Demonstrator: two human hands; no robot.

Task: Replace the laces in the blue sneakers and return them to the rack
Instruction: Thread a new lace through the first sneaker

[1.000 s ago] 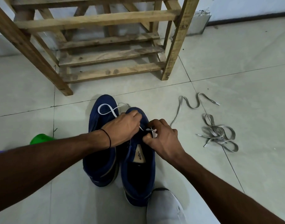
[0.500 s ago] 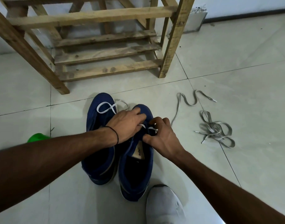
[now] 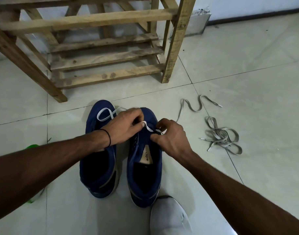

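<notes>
A wooden shoe rack (image 3: 98, 19) stands on the tiled floor (image 3: 247, 73). In front of it sit two blue sneakers side by side, the left sneaker (image 3: 94, 133) and the right sneaker (image 3: 151, 116). Over the right one, the left hand (image 3: 126, 126) and right hand (image 3: 170, 138) each pinch the white lace (image 3: 148, 127) with curled fingers. Its free end loops across the left sneaker's toe. Grey laces (image 3: 221, 138) lie loose to the right.

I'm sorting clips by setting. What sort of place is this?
Likely an indoor home corner, perhaps an entryway: pale tiled floor, a rough wooden rack by a white wall, blue sneakers taking a white lace.
</notes>
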